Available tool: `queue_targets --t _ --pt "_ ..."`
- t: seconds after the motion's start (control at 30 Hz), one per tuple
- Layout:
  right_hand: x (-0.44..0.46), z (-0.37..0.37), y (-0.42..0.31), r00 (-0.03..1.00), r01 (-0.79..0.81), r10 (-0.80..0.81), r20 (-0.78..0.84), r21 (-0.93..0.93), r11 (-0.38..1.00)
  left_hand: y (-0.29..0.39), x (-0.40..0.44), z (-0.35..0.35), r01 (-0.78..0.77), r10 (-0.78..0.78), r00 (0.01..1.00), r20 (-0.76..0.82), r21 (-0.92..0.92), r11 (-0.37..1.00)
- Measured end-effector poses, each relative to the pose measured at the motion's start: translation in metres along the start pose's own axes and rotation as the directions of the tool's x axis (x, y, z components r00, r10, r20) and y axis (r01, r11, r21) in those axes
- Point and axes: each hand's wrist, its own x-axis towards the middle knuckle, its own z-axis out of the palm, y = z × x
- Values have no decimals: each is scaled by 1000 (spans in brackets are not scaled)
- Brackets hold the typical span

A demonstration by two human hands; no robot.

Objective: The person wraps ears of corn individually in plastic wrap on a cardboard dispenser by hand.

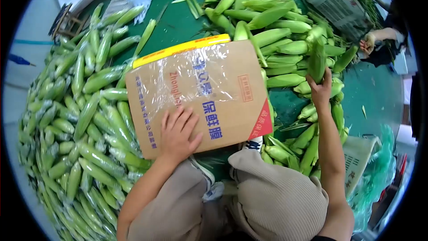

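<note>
My left hand (pixel 180 134) lies flat on a brown cardboard box (pixel 227 73), fingers spread, near its front edge. Clear plastic film (pixel 178 78) covers part of the box top, and a yellow strip (pixel 183 49) runs along the far side. Off to the right, my right hand (pixel 322 90) grips an ear of corn (pixel 317 60) in its green husk, held upright by its lower end. Beneath and around it lies a pile of unwrapped corn ears (pixel 285 49). On the left is a large heap of corn ears wrapped in clear film (pixel 96 143).
Another person's hand (pixel 368 43) is at the far right beside a pale plastic basket (pixel 336 2) with green leaves. A second basket (pixel 362 158) and green plastic bags (pixel 379 174) stand at the lower right. The floor (pixel 370 93) is green.
</note>
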Motion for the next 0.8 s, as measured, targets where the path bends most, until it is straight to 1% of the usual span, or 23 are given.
queue_targets --t 0.03,0.07,0.1,0.13,0.17,0.2,0.23,0.27,0.3,0.33,0.4,0.43,0.5,0.53,0.57,0.6,0.63,0.67,0.7,0.8 --pt "7 19 -49 994 58 -65 90 77 995 1 -1 -1 -25 26 998 -57 9 1000" --pt "21 36 -113 927 323 -291 238 -110 940 -1 -4 -1 -4 2 987 -160 -12 1000" --pt "30 56 -166 836 444 -353 420 -141 885 -6 -5 0 7 -15 964 -264 -34 999" --pt "30 81 -204 809 397 -281 516 -126 909 -11 -3 -1 14 -33 929 -369 -53 998" --pt "35 113 -223 681 621 -521 514 -30 783 -16 7 -4 55 -77 889 -450 -63 996" --pt "36 142 -240 627 647 -511 589 -27 762 -16 28 -13 60 -93 855 -510 -80 995" --pt "36 170 -250 586 638 -494 643 10 770 -14 52 -25 81 -126 816 -565 -104 991" --pt "34 198 -249 549 674 -530 646 33 738 -19 71 -42 87 -60 868 -493 31 996" --pt "38 220 -245 472 675 -498 728 65 735 -26 85 -50 89 -16 896 -444 144 986" --pt "41 236 -240 385 677 -464 798 98 729 -29 91 -53 97 -15 939 -345 223 970" --pt "43 245 -224 396 589 -509 764 214 779 -40 100 -56 95 -44 989 -141 381 920" --pt "41 243 -212 411 527 -519 749 270 806 -55 100 -42 84 -63 991 -116 192 978" --pt "48 212 -203 514 484 -586 627 352 801 -58 102 -41 93 -87 995 -44 159 983" --pt "51 182 -198 612 354 -465 640 304 885 -59 107 -42 85 -84 996 -17 143 986" --pt "51 158 -176 630 408 -449 634 221 886 -61 109 -42 89 -87 996 -18 134 987" --pt "44 144 -153 607 342 -339 719 148 928 -62 112 -42 85 -81 996 -32 141 986" --pt "36 134 -154 505 480 -334 796 63 875 -63 111 -41 81 -77 996 -36 145 986" --pt "26 125 -153 406 601 -295 865 -9 799 -63 110 -40 70 -67 997 -27 146 987" --pt "15 132 -154 472 610 -375 798 12 792 -62 111 -42 54 -52 998 -20 133 990" --pt "7 161 -145 470 692 -460 753 8 722 -62 113 -45 45 -47 999 12 127 991"
